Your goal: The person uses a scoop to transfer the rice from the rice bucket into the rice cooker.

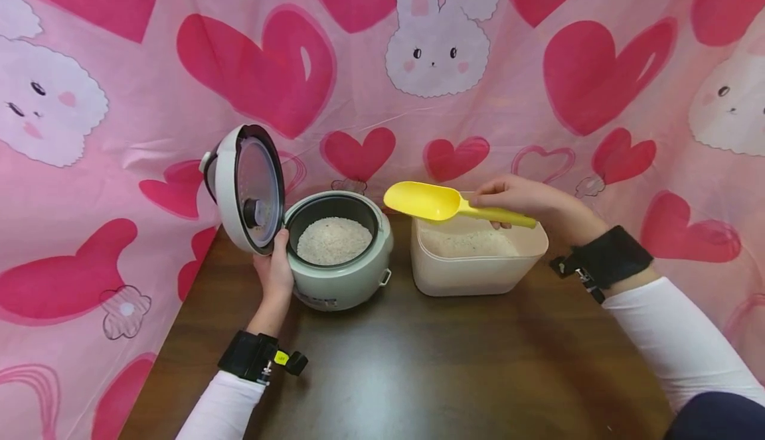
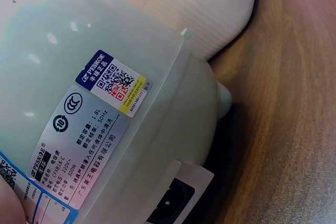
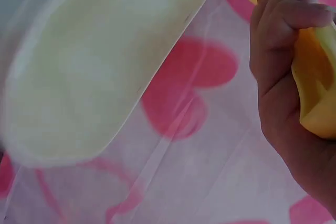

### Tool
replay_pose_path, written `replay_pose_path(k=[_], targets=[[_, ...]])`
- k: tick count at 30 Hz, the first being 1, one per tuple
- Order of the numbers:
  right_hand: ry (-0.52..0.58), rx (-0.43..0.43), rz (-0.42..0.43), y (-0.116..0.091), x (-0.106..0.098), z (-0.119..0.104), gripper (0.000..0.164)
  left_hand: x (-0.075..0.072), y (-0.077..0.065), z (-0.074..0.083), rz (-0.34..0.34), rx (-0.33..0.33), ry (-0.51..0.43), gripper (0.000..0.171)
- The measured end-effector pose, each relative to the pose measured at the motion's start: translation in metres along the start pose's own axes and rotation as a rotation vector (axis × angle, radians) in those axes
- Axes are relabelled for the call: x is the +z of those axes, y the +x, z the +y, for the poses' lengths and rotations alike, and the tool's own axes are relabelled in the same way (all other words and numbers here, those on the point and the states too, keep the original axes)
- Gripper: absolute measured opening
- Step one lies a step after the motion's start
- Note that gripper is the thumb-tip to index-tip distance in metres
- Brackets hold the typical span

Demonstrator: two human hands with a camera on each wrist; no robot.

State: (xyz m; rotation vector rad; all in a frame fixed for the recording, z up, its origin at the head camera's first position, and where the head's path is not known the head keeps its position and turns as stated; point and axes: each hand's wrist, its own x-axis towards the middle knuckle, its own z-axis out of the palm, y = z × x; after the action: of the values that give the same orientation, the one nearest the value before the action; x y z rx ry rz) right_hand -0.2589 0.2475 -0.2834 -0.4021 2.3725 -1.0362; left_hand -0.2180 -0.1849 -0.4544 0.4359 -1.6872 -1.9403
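Observation:
A small pale green rice cooker [image 1: 340,274] stands on the dark wooden table [image 1: 418,373] with its lid [image 1: 248,188] swung up and white rice [image 1: 333,239] in the pot. My left hand [image 1: 273,271] grips the cooker's left side just under the lid; the left wrist view shows its labelled body [image 2: 100,124] close up. My right hand [image 1: 526,201] holds a yellow scoop [image 1: 439,202] by the handle, the empty bowl of the scoop hanging between the cooker and a cream rice tub [image 1: 478,264]. In the right wrist view the fingers [image 3: 278,35] curl round the yellow handle [image 3: 315,82].
A pink cloth [image 1: 119,128] with hearts and bunnies hangs behind and to both sides of the table. The cream tub [image 3: 84,61] holds rice and stands right of the cooker. Bare wood stretches toward me in front of both.

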Motion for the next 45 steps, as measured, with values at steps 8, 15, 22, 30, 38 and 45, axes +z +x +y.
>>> replay_pose_path(k=[8,15,22,30,38,45], targets=[[-0.055,0.092,0.027,-0.026,-0.020,0.032,0.042,-0.003,0.001,0.001,-0.005,-0.020,-0.011,0.052],[-0.085,0.117,0.025,-0.034,-0.032,0.054,0.036,-0.005,0.002,0.002,-0.010,-0.013,-0.017,0.051],[-0.265,0.072,-0.045,-0.033,-0.036,0.056,0.023,-0.006,0.001,0.002,-0.009,-0.020,-0.009,0.052],[-0.508,0.135,-0.088,-0.036,-0.033,0.026,0.020,-0.005,0.003,0.001,-0.008,-0.004,-0.010,0.052],[-0.590,0.210,-0.042,-0.034,-0.024,0.009,0.025,-0.003,0.001,0.000,0.003,-0.003,-0.017,0.050],[-0.494,0.217,-0.140,-0.024,-0.019,0.024,0.025,-0.002,0.002,-0.001,-0.028,-0.004,-0.023,0.053]])
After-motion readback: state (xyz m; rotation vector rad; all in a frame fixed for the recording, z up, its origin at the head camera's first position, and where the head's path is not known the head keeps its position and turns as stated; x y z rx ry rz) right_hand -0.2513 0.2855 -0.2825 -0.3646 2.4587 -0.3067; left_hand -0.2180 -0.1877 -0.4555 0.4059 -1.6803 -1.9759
